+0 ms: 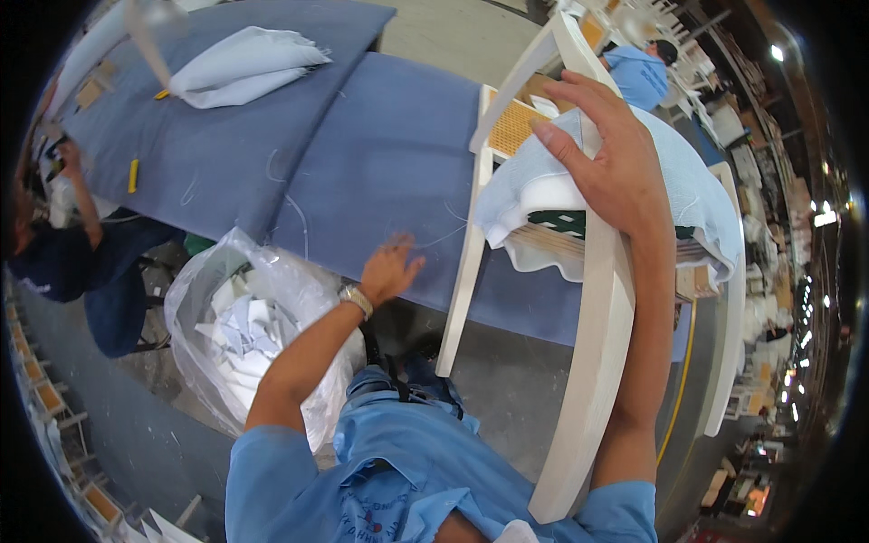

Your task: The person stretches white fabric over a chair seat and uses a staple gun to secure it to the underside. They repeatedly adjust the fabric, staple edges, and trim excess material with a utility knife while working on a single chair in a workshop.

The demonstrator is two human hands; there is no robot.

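A pale whitewashed wooden chair frame [605,326] stands on its side on the blue padded table, legs pointing toward me. Light blue fabric [516,195] drapes loosely over its seat, with white padding and dark green webbing [557,220] showing at the open edge. My right hand [615,158] lies against the frame and the fabric, thumb and fingers stretched apart. My right forearm runs alongside the near leg. My left hand [389,269], with a watch [357,300] on its wrist, hovers by the table's near edge, fingers spread and holding nothing.
A clear plastic bag [195,312] of fabric scraps stands left of me. On the table [380,136] lie folded white cloth [249,68], a yellow-handled tool [133,176] and loose threads. A co-worker [68,244] is at left; another person [638,74] is beyond the chair.
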